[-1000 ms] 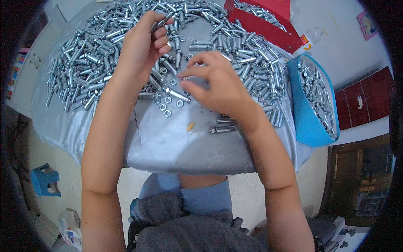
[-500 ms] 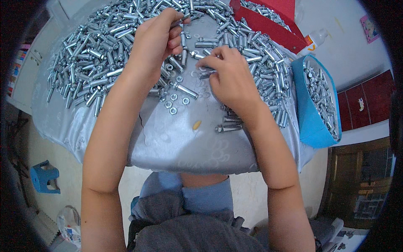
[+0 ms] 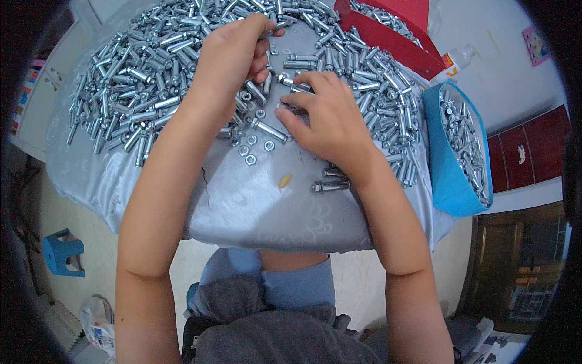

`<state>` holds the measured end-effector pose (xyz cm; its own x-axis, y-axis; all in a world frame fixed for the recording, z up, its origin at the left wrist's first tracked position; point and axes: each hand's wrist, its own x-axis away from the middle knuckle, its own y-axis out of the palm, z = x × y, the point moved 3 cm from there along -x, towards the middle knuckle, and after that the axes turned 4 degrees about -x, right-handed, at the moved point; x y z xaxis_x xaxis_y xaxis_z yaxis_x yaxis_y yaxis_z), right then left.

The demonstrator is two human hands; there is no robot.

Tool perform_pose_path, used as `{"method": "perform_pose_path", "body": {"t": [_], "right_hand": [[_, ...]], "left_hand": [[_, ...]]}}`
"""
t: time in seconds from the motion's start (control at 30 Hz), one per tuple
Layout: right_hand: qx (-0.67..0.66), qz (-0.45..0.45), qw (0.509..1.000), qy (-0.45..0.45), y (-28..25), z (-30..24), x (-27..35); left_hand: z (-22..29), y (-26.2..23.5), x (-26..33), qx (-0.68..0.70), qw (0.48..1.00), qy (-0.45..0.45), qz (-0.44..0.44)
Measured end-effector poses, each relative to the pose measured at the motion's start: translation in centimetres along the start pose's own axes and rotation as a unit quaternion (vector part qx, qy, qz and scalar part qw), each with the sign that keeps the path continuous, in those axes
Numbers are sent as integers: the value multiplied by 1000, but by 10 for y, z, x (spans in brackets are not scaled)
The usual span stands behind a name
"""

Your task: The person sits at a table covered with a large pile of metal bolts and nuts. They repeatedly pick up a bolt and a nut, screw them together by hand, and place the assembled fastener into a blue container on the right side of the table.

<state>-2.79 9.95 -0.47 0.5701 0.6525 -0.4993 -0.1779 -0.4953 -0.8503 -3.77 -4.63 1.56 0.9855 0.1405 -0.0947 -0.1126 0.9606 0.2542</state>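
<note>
Silvery expansion bolts [image 3: 139, 76] with sleeves and nuts lie heaped across a table under a shiny grey cloth [image 3: 242, 218]. My left hand [image 3: 233, 57] is over the left heap, fingers curled and thumb pressed to the index finger. A bit of metal shows at its fingertips, but the rest is hidden. To its right, my right hand [image 3: 330, 112] reaches in palm down, thumb and fingers apart around a bolt lying on the cloth. Between the hands lie a single bolt [image 3: 268, 130] and several loose hex nuts [image 3: 250, 159].
A blue fabric bin [image 3: 445, 176] full of bolts stands at the table's right edge. Behind it are a red box [image 3: 394, 39] holding more bolts and a white bottle [image 3: 458, 57]. A small yellow piece [image 3: 285, 181] rests near the front. A blue stool [image 3: 62, 253] stands on the floor, left.
My right hand has shifted slightly left and its thumb has swung out from under the palm toward a bolt. My left hand has moved a little right, still closed.
</note>
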Motion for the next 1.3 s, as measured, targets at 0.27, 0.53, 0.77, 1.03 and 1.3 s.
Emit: {"method": "perform_pose_path", "body": {"t": [0.27, 0.53, 0.77, 1.03, 1.3], "right_hand": [[-32, -9, 999, 43, 4, -1, 1], [-126, 32, 990, 62, 0, 8, 2], [-597, 112, 764, 218, -17, 22, -7], [-670, 77, 692, 257, -13, 23, -6], [-614, 77, 747, 244, -16, 22, -6]], "left_hand": [[-3, 1, -3, -13, 1000, -8, 3], [-2, 6, 2, -59, 998, -7, -13], [-8, 14, 5, -124, 991, -15, -45], [-13, 16, 7, -117, 988, -12, -101], [-13, 13, 6, -95, 985, -19, -143]]}}
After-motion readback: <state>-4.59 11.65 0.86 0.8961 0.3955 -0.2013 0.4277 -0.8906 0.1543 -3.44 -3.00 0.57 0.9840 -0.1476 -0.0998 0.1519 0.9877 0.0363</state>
